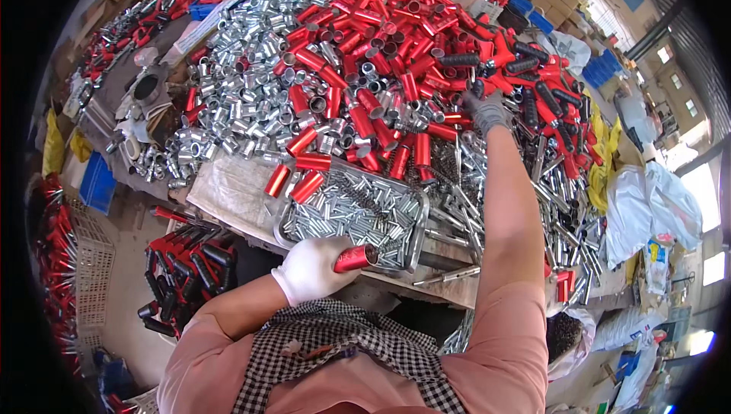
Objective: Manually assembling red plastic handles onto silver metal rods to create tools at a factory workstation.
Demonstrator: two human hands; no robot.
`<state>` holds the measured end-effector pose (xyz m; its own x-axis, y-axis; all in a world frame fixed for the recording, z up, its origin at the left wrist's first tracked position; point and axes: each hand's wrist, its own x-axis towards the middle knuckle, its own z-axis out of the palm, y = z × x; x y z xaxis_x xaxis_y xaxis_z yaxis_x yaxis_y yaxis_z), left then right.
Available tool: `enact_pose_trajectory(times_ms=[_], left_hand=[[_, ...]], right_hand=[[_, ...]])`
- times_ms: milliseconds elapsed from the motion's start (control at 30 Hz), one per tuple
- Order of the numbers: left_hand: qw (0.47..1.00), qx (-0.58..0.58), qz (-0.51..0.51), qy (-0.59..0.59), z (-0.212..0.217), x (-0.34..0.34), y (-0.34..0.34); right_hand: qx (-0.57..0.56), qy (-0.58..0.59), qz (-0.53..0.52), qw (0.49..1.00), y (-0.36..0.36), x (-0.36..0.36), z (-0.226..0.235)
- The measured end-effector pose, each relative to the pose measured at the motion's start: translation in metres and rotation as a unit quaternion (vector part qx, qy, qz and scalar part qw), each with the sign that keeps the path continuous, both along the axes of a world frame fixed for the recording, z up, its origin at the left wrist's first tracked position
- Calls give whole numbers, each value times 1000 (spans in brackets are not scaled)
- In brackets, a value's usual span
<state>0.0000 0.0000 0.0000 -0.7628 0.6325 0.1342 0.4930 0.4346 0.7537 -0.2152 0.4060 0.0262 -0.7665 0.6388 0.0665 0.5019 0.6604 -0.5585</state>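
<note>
My left hand (311, 268), in a white glove, holds a short red metal tube (356, 258) near the front edge of the bench, its open end facing right. Just beyond it sits a metal tray (417, 220) filled with small silver pins and springs. My right hand (487, 111), in a grey glove, is stretched far out over the heap of red tubes (381, 41). Its fingers are curled down among red and black handle parts (533, 71); what it grips, if anything, is hidden.
A big pile of short silver sleeves (244, 86) covers the bench's left half. Long silver rods (563, 216) lie at the right. A bin of red-and-black handles (186, 262) stands below left. White sacks (647, 208) sit at right, blue crates (97, 182) at left.
</note>
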Motion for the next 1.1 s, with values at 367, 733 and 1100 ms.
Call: enact_pose_trajectory(times_ms=[367, 733, 1100], left_hand=[[999, 13, -15, 34, -7, 3, 3], [966, -65, -108, 224, -13, 15, -7], [857, -149, -410, -275, 17, 43, -9]], right_hand=[[-626, 391, 247, 628, -47, 160, 40], [-482, -70, 252, 836, -109, 356, 42], [193, 139, 681, 693, -168, 371, 28]])
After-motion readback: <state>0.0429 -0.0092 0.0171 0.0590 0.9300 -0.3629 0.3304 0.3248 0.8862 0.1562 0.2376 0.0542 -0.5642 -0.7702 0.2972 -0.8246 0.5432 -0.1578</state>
